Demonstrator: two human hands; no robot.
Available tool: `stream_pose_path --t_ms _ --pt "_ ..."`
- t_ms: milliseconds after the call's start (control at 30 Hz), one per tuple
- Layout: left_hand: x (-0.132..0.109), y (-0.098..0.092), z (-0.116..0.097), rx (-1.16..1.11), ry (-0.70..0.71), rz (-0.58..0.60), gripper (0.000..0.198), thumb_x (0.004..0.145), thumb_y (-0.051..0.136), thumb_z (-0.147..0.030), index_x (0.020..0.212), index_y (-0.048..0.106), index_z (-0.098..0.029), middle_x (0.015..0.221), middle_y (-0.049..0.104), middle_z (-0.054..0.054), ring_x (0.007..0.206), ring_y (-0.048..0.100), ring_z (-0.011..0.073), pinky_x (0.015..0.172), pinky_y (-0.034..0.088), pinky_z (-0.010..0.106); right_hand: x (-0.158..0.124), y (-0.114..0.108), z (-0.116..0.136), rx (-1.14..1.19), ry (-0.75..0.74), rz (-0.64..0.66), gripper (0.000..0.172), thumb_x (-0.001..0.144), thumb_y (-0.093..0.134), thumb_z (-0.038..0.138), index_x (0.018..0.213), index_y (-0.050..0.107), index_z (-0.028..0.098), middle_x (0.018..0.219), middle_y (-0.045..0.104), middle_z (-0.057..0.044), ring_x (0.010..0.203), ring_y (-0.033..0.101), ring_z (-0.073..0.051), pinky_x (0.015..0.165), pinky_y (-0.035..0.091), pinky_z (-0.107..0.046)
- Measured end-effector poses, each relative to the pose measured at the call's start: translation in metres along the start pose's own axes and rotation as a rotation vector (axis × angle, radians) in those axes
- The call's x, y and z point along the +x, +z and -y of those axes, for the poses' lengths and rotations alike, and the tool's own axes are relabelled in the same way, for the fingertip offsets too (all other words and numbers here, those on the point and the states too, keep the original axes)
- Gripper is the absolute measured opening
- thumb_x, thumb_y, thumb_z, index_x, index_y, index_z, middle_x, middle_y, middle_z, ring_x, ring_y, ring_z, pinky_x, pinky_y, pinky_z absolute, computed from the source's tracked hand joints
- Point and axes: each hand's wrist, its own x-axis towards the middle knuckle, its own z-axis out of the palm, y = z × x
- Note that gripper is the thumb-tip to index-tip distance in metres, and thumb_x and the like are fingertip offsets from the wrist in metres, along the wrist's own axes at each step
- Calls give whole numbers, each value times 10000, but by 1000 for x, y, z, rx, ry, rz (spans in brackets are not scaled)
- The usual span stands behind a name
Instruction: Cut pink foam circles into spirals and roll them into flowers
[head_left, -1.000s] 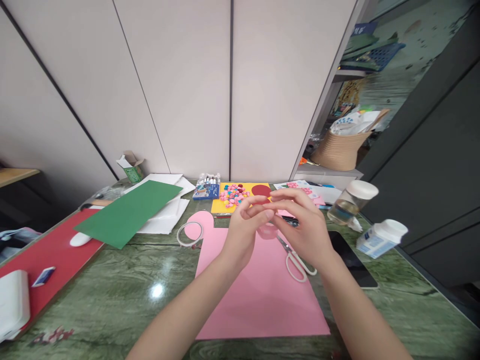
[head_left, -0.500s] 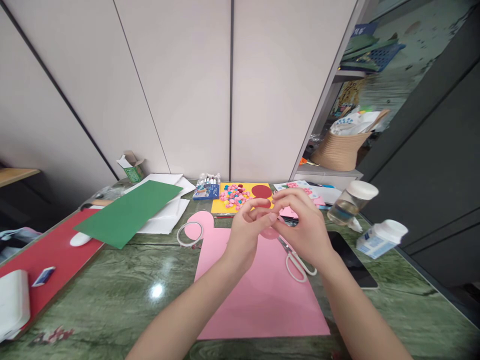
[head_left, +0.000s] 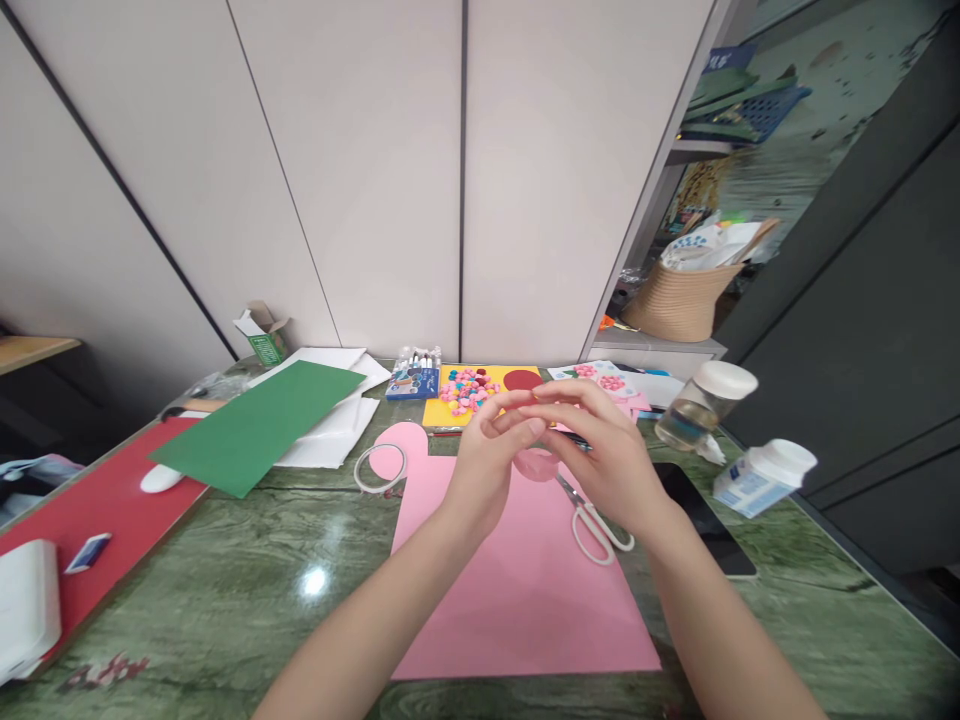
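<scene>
Over the upper part of a pink paper sheet, my left hand and my right hand meet at the fingertips. Both hands are closed, fingers curled and thumbs pressed inward. A round, pinkish, see-through-looking piece shows below the fingertips, between the hands. Its upper part is hidden by my fingers, and its exact kind is unclear. White-handled scissors lie on the sheet just below my right hand. Behind the fingers is a yellow sheet with small coloured pieces and a dark red disc.
A white ring lies left on a pink paper circle. Green paper covers white sheets further left. At right are a black phone or tablet, a lidded jar and a white bottle.
The fingers of both hands have shifted slightly; my right fingers now stretch further left over the left fingertips. The round pinkish piece has barely moved. The other things lie as before.
</scene>
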Motion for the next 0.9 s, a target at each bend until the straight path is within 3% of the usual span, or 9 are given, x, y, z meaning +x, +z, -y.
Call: stream_pose_path --t_ms 233,467,733,900 --pt "-1 0 3 16 -20 11 305 681 692 -194 960 570 -216 784 620 -7 678 564 97 689 420 249 -1 4 -1 -29 72 -141 153 780 572 123 843 617 255 1032 560 -40 986 555 -197 835 465 -381" --pt "-2 -1 8 47 -41 38 334 669 704 -208 971 561 -220 777 624 6 726 577 135 635 413 245 1 3 2 11 124 -98 174 709 608 93 698 490 221 952 586 -21 937 567 -193 788 459 -357" --pt "0 -1 3 30 2 -53 333 652 714 -188 944 555 -204 704 623 -16 672 571 105 678 414 245 2 1 1 -18 88 -95 84 759 603 161 786 596 241 935 612 -26 921 581 -193 795 468 -362" --pt "1 -3 0 16 -9 -37 339 644 713 -189 948 565 -209 667 603 -31 624 559 92 688 427 256 1 -3 -2 -14 18 -89 134 809 568 206 892 644 279 964 611 -32 923 583 -197 795 481 -380"
